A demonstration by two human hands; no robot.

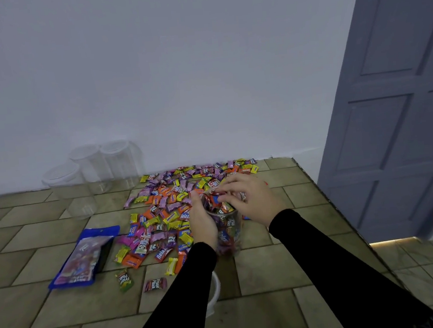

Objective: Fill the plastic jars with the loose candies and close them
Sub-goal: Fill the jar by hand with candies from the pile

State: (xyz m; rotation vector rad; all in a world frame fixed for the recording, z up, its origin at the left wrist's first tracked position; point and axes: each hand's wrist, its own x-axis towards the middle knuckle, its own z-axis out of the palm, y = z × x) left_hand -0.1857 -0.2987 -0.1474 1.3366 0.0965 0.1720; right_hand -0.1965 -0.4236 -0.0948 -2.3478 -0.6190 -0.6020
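Clear plastic jar (229, 232), glossy crinkled candies (166, 209), both hands (248, 200) gripping.

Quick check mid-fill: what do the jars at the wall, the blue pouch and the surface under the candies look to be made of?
Empty jars: clear, glossy plastic; the wall and tiles show through them.
Blue pouch: thin, shiny printed film, probably plastic, lying slack and flat.
Surface: looks like matte olive-brown tile, with dark joint lines in a brick pattern; it could be a printed covering.

Hands at a candy-filled jar
Left hand (203, 222) grips the jar (229, 232); right hand's (248, 200) fingertips (220, 198) pinch candies (218, 203) at its mouth.
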